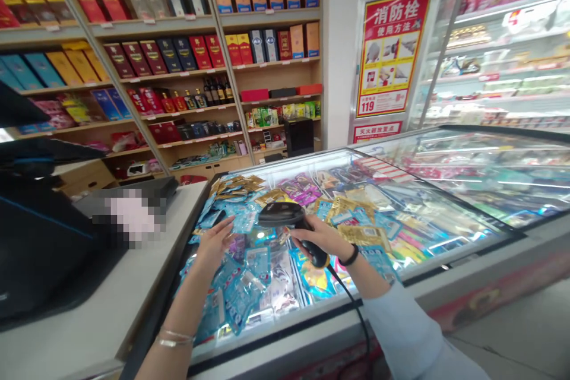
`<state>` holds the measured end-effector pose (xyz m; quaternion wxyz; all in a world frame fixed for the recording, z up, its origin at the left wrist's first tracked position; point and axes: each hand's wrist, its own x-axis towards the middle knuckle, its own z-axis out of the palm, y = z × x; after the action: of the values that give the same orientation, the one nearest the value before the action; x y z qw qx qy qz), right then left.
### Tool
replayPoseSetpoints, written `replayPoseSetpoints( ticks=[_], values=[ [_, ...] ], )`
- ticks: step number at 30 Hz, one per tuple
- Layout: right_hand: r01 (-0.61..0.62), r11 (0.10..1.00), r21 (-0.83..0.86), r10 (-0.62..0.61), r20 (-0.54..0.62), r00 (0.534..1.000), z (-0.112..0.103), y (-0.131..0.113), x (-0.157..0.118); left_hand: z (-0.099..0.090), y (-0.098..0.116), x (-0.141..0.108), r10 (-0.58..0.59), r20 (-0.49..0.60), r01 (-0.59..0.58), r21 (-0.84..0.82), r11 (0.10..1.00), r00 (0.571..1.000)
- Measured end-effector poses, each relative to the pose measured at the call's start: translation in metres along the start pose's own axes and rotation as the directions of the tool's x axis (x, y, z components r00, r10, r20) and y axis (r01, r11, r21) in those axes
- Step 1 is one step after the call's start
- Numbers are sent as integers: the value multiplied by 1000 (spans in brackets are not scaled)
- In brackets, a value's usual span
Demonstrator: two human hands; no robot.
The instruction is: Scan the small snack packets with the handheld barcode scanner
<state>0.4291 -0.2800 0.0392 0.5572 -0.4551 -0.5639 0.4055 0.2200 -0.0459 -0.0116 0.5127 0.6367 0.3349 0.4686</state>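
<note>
My right hand (323,236) is wrapped around the grip of a black handheld barcode scanner (281,214), its head pointing left and its cable trailing down. A bright spot of light shows just below the scanner head. To the left, my left hand (217,241) has its fingers stretched out beside blue snack packets (243,294). Whether its fingertips touch a packet is not clear. Both hands are above the glass-topped freezer (445,214), where many blue packets lie, with gold packets (238,185) piled at the far left end.
At left is a pale counter (102,303) with a black checkout machine (40,237). Wooden shelves (173,77) of boxed goods stand behind the freezer. A red fire-hydrant poster (392,53) hangs on the wall, and a lit refrigerated display (503,59) stands at right.
</note>
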Motion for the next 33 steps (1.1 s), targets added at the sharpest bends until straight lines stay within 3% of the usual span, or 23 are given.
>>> replayPoseSetpoints(
  ticks=[3, 7, 12, 17, 20, 22, 25, 27, 30, 33],
  values=[
    [27, 998, 64, -22, -84, 996, -4, -2, -4, 6, -3, 1, -163, 32, 166, -95, 982, 986],
    [28, 997, 73, -12, -208, 978, -15, -9, -19, 39, 7, -8, -166, 7, 164, -176, 971, 986],
    [8, 1000, 9, -5, -327, 945, -41, -31, -44, 120, 39, -35, -138, 185, 171, -178, 969, 973],
    [46, 999, -20, -50, -473, 880, -77, -52, -76, 198, 58, -59, -55, 368, 146, -223, 964, 928],
    [50, 999, 16, -32, -580, 814, -96, -53, -97, 231, 49, -72, 32, 476, 25, -114, 993, 879],
    [33, 999, 36, -3, -638, 770, -107, -47, -109, 247, 35, -82, 117, 541, -153, 23, 988, 833],
    [4, 999, 40, 24, -684, 729, -118, -33, -123, 260, 14, -98, 253, 601, -451, 204, 869, 758],
    [-19, 999, 45, 45, -693, 719, -122, -23, -129, 263, 3, -104, 309, 635, -574, 263, 775, 708],
    [-57, 996, 66, 87, -694, 714, -125, -9, -134, 262, -6, -107, 331, 665, -636, 283, 718, 669],
    [-76, 993, 86, 114, -691, 713, -126, 1, -135, 260, -10, -106, 314, 674, -622, 275, 733, 669]
  ],
)
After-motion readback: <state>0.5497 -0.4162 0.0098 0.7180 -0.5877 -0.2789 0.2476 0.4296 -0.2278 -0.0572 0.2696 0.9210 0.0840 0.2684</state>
